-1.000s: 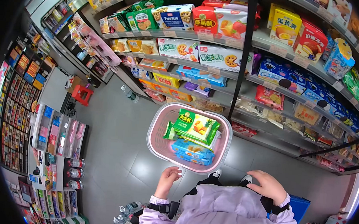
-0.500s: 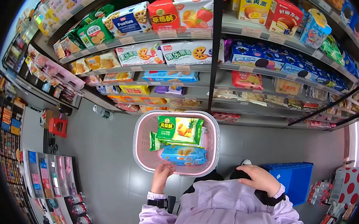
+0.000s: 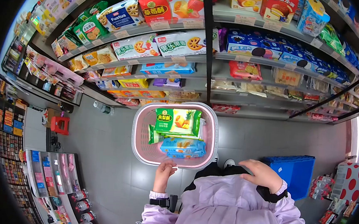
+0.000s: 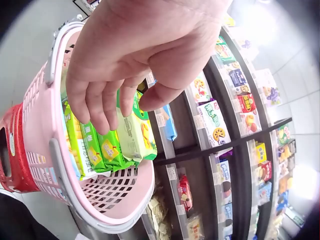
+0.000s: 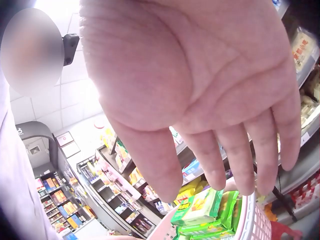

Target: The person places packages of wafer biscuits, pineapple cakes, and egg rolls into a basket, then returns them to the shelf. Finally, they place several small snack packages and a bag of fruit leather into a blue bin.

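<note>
A pink shopping basket point(image 3: 139, 144) with a pale grey rim stands in front of the person. Inside lie green packs with a pineapple picture point(image 3: 176, 122) and blue snack packs point(image 3: 183, 147). My left hand point(image 3: 165, 175) is by the basket's near rim, fingers relaxed and slightly bent, holding nothing. In the left wrist view it overlaps the basket and the green packs point(image 4: 107, 150). My right hand point(image 3: 262, 175) hangs to the right of the basket, in front of the lilac jacket. Its fingers are extended and nothing is in them, as the right wrist view shows.
Shelves point(image 3: 174, 64) of boxed and bagged snacks run along the far side. A red object point(image 4: 20, 155) is under the basket. On the floor are a blue crate point(image 3: 289, 176), a red stool point(image 3: 60, 124) and a clear bottle point(image 3: 104, 108). A display stand point(image 3: 52, 174) is at left.
The head view has turned, so the shelves and basket appear further left and the blue crate has come into fuller view. Both hands remain empty, with similar poses.
</note>
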Tool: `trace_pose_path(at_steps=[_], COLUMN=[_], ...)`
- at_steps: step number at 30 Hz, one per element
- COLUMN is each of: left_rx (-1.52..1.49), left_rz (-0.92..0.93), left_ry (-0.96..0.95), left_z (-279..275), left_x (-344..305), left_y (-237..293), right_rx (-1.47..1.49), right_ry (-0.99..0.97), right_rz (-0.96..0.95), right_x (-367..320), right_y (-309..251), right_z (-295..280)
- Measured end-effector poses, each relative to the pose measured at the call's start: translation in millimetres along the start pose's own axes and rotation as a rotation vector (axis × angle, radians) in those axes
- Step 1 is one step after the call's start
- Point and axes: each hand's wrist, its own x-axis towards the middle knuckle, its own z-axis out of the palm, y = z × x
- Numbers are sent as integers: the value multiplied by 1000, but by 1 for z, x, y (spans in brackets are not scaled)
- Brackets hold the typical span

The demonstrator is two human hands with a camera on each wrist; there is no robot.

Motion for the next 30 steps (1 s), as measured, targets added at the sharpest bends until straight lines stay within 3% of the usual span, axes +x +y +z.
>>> trace_pose_path(at_steps=[19,30], left_rx=[108,-19], left_rz=[16,-25], left_ry=[-11,167], left_z=[86,73], left_x=[-57,-120], left_y=[-26,-61], right_rx=[94,80], right_ry=[30,-30], right_rz=[-143,-92], right_x=[-78,-97], right_y=[58,84], right_z=[-24,-20])
